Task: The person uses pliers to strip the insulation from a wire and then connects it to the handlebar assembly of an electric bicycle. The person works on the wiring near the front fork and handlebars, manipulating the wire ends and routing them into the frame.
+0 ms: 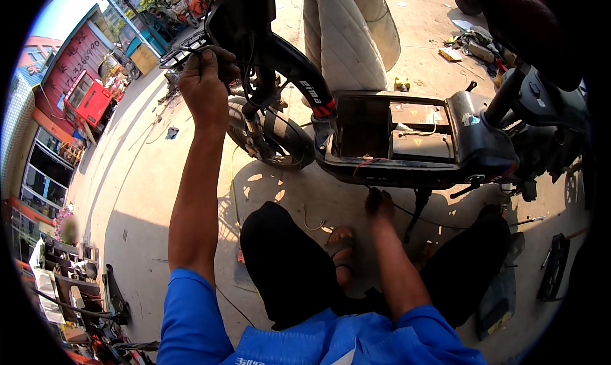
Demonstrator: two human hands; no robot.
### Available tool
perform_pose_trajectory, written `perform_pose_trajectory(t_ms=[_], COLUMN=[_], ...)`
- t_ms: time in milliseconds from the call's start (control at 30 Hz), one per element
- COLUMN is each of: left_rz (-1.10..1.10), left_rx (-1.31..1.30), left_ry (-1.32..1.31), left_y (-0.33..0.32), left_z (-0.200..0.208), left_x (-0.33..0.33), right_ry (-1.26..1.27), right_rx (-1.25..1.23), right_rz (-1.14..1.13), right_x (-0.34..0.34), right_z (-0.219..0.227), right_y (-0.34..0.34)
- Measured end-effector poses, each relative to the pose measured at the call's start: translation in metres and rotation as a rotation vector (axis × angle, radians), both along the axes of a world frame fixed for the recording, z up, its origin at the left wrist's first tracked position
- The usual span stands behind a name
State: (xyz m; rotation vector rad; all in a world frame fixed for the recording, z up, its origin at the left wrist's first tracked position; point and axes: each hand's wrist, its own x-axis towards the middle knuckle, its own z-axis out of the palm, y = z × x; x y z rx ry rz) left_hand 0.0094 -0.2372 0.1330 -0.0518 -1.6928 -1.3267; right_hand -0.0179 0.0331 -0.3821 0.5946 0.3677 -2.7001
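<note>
A black electric scooter [394, 176] stands across in front of me, its floor compartment uncovered. Inside, brown-grey batteries [417, 146] sit at the right with a pale wire over them; the compartment's left part is dark. My left hand [207, 72] is raised beside the scooter's front column, thumb and fingers closed on a thin black cable [188, 49]. Low under the near edge of the footboard, my right hand [380, 204] is closed around a black cable [423, 222], which runs off to the right along the ground. Its fingertips are partly hidden in shadow.
The front wheel [280, 136] is turned, left of the compartment. A quilted pale cover [347, 40] hangs behind the column. A black tool case [554, 267] lies at right, and a dark panel [499, 295] nearer me. Piled parts [79, 295] crowd the lower left; a red vehicle [89, 99] stands farther off.
</note>
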Motion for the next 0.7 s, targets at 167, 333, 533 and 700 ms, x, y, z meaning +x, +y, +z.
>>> perform_pose_trajectory(t_ms=[167, 333, 533, 700], left_rz=[0.141, 0.123, 0.537, 0.341], left_rx=[0.003, 0.011, -0.362, -0.266], left_ry=[0.198, 0.310, 0.273, 0.299], left_y=[-0.046, -0.068, -0.159, -0.266], left_z=[0.031, 0.077, 0.115, 0.130], left_x=[0.058, 0.104, 0.190, 0.263], right_ry=[-0.169, -0.164, -0.111, -0.185], right_rx=[0.200, 0.163, 0.249, 0.371], right_rz=[-0.159, -0.190, -0.141, -0.161], right_x=[0.022, 0.014, 0.010, 0.014], right_z=[0.040, 0.051, 0.060, 0.063], right_y=[0.010, 0.009, 0.032, 0.039])
